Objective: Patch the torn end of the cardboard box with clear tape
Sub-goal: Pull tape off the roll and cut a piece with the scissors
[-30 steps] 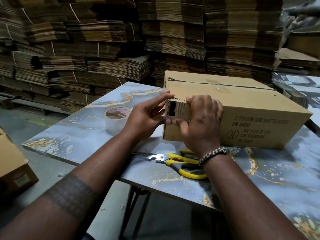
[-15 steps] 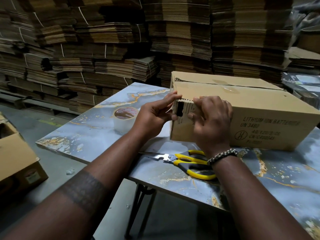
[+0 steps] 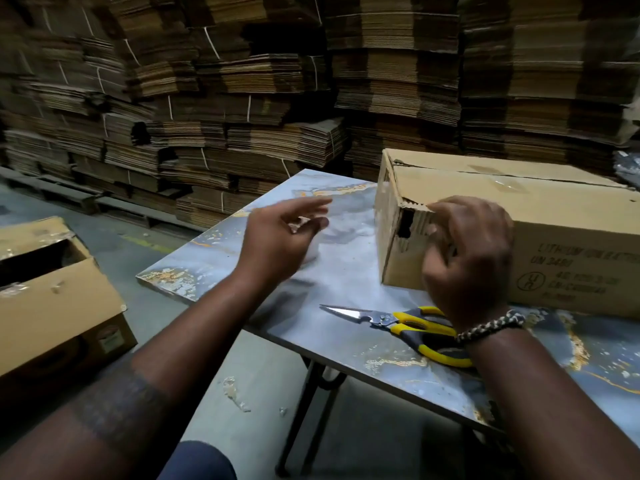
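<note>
The cardboard box (image 3: 561, 209) lies on the marbled table (image 3: 349, 282), its torn end facing left. A dark ragged hole (image 3: 404, 226) shows at the near top corner of that end. My right hand (image 3: 467, 258) is curled over this corner beside the hole, fingers pressed on the torn cardboard. My left hand (image 3: 284, 237) hovers above the table to the left of the box, apart from it, with fingers spread and nothing in it. Only a pale sliver of the clear tape roll (image 3: 310, 253) shows under that hand; the rest is hidden.
Yellow-handled scissors (image 3: 412, 323) lie shut on the table in front of the box, blades pointing left. An open brown carton (image 3: 59, 296) sits on the floor at the left. Tall stacks of flattened cardboard (image 3: 242, 98) fill the background. Scraps litter the floor.
My left hand has let go of the box's torn end and swung left, now over the tape roll. My right hand stays on the torn corner. The view has turned left.
</note>
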A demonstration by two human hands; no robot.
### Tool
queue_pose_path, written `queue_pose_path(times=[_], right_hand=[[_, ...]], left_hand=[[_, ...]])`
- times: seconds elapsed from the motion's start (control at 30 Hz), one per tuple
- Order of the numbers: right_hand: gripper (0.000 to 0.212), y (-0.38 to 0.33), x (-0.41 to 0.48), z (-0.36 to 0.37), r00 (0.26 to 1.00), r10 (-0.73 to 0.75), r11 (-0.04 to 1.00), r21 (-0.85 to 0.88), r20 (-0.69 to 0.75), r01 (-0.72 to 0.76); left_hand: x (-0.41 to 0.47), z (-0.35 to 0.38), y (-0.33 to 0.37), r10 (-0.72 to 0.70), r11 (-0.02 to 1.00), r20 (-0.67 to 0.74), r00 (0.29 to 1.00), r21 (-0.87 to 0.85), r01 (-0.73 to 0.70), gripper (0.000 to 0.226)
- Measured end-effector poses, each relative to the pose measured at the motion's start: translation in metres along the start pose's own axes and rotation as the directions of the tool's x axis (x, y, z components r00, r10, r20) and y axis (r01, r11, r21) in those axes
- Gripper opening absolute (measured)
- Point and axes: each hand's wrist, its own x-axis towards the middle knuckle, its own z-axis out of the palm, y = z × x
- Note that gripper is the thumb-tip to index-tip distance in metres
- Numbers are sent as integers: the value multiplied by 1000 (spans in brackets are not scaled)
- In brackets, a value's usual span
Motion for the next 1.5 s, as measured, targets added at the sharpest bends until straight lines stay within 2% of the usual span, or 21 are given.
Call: queue_pose_path(times=[0.1, 0.17, 0.27, 0.37, 0.5, 0.57, 0.63, 0.8, 0.9, 1.13, 1.33, 1.4, 1.5], right_hand=[[23, -22, 8, 4, 988, -155, 987, 50, 10, 154], [19, -38, 14, 14, 973, -211, 970, 143, 99, 196], [15, -63, 20, 35, 918, -215, 961, 240, 333, 138], [19, -83, 24, 61, 820, -140, 977, 211, 554, 25], [39, -102, 25, 95, 683, -56, 989, 135, 728, -62], [47, -106, 22, 107, 662, -57, 988, 135, 748, -68], [49, -106, 17, 112, 670, -47, 987, 136, 741, -81], [37, -102, 10, 111, 699, -20, 992, 100, 715, -74], [36, -100, 9, 107, 713, -7, 989, 111, 701, -99], [22, -98, 6, 99, 717, 9, 989, 101, 697, -111], [20, -99, 6, 87, 738, -11, 988, 122, 675, -97], [24, -97, 5, 85, 733, 0, 986, 121, 680, -112], [41, -94, 4, 80, 722, 18, 977, 143, 692, -161]], left_hand=[[4, -28, -17, -83, 996, -65, 994, 24, 85, 31], [6, -43, -33, -160, 987, -63, 985, 8, 161, 30], [4, -51, -58, -303, 953, -70, 950, -53, 300, 23], [1, -53, -71, -438, 894, -62, 897, -136, 427, 23], [5, -50, -76, -463, 886, 20, 886, -37, 463, 31], [5, -48, -77, -465, 885, 71, 882, 30, 464, 35], [5, -47, -77, -450, 892, 116, 885, 104, 440, 39], [3, -50, -74, -415, 910, 192, 890, 79, 407, 48], [1, -49, -69, -421, 906, 185, 888, 131, 402, 52], [-2, -43, -62, -362, 904, 92, 927, 276, 326, 27], [-4, -44, -56, -346, 916, 64, 936, 237, 323, 7], [-4, -45, -56, -336, 925, 85, 938, 219, 312, 2], [-6, -45, -56, -345, 930, 130, 930, 185, 319, 7]])
